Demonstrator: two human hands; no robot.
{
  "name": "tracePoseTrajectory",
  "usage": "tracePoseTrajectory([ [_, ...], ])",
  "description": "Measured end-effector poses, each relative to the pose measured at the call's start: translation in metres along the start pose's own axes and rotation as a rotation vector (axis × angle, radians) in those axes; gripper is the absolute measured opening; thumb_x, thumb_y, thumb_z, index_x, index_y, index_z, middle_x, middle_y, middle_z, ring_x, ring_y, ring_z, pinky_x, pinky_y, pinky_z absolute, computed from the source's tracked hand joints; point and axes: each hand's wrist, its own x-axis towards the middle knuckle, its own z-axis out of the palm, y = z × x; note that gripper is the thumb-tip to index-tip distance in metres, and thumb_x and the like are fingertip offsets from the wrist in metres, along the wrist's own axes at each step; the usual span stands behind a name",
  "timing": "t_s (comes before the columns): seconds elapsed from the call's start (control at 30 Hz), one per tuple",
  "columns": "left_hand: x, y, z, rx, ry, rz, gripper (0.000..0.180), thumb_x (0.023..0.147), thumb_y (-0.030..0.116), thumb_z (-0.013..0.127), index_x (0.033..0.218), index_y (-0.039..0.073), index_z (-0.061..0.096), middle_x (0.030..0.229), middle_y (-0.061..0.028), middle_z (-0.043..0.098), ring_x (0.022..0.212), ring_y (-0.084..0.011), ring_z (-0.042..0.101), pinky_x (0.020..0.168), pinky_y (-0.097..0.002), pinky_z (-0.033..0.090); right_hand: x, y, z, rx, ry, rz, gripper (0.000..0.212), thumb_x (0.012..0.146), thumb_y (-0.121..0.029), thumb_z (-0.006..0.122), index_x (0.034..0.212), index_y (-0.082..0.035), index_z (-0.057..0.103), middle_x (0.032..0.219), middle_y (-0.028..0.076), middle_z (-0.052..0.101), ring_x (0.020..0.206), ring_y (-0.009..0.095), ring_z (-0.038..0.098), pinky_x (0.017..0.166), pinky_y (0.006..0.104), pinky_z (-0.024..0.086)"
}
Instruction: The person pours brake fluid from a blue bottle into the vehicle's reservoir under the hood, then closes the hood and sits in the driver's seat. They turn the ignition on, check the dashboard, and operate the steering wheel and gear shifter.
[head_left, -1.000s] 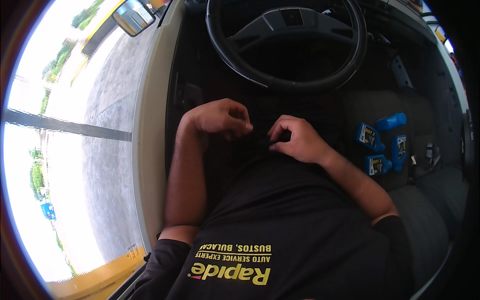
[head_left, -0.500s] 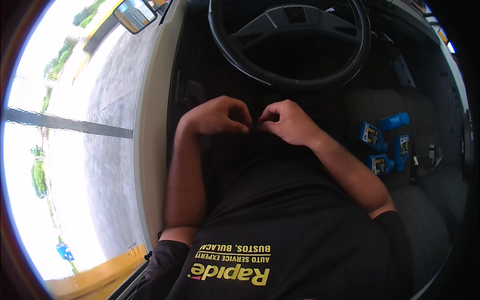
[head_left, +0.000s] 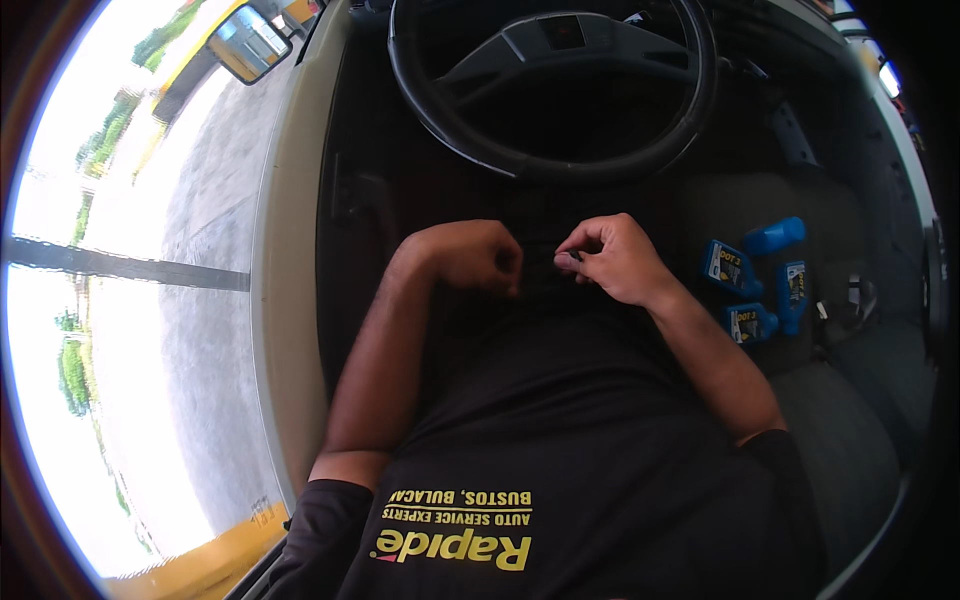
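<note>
Above my lap, my left hand is curled, thumb and fingers bent round toward each other; what lies in it, if anything, is lost in shadow. A short gap to its right, my right hand is pinched at thumb and fingertips, with a small dark bit showing there, too small to name. Both hands hang in front of the black steering wheel, touching neither it nor each other. To the right on the dark seat lie several blue plastic bottles, among them a labelled one and one with its plain side up.
A pale door frame runs along my left, with a window and a side mirror beyond. Right of the bottles, a seat-belt buckle lies on the dark seat.
My hands have moved apart and slightly right and nearer to me. The left hand has turned and curled more. The whole view has shifted a little.
</note>
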Motion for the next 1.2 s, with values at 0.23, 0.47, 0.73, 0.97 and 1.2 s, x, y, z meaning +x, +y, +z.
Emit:
tracePoseTrajectory([
  [0.23,-0.015,0.019,-0.004,0.203,0.037,-0.184,0.018,0.089,0.021,0.084,0.103,0.009,0.083,0.105,-0.0090,0.082,0.102,-0.0271,0.079,0.091,-0.0422,0.060,-0.041,0.036,-0.066,-0.414,-0.034,0.135,0.005,0.094,-0.003,0.079,0.099,-0.001,0.079,0.089,0.014,0.080,0.081,0.023,0.080,0.074,0.0379,0.062],
  [0.47,0.021,0.058,-0.006,0.114,0.264,0.182,0.022,0.091,0.024,0.083,0.105,0.008,0.082,0.101,-0.0121,0.081,0.097,-0.0314,0.079,0.088,-0.0455,0.061,-0.048,0.035,-0.069,-0.579,-0.209,0.147,0.016,0.086,-0.003,0.078,0.102,-0.002,0.077,0.095,0.018,0.079,0.093,0.033,0.079,0.082,0.0429,0.061],
  [0.73,0.089,0.048,0.033,0.361,0.034,0.303,0.020,0.089,0.029,0.082,0.098,0.011,0.082,0.099,-0.0139,0.081,0.101,-0.0378,0.078,0.090,-0.0501,0.061,-0.056,0.045,-0.086,-0.798,-0.628,0.337,0.030,0.085,-0.013,0.074,0.114,-0.011,0.078,0.104,0.017,0.080,0.103,0.034,0.078,0.089,0.0452,0.062],
  [0.97,0.053,0.072,-0.015,0.345,-0.054,0.303,0.024,0.093,0.026,0.083,0.108,0.007,0.083,0.104,-0.0115,0.083,0.101,-0.0316,0.080,0.089,-0.0446,0.063,-0.045,0.014,-0.094,-0.947,-0.414,0.242,0.033,0.091,-0.027,0.081,0.119,-0.010,0.078,0.112,0.015,0.082,0.110,0.035,0.078,0.094,0.0473,0.061],
  [1.2,-0.007,0.067,-0.135,0.010,0.520,0.723,0.028,0.088,0.013,0.091,0.109,0.000,0.079,0.101,-0.0112,0.079,0.094,-0.0245,0.080,0.081,-0.0363,0.063,0.021,-0.093,-0.155,-0.507,0.178,-0.493,0.022,0.092,-0.015,0.084,0.104,0.000,0.072,0.099,0.015,0.078,0.093,0.024,0.078,0.084,0.0383,0.060],
])
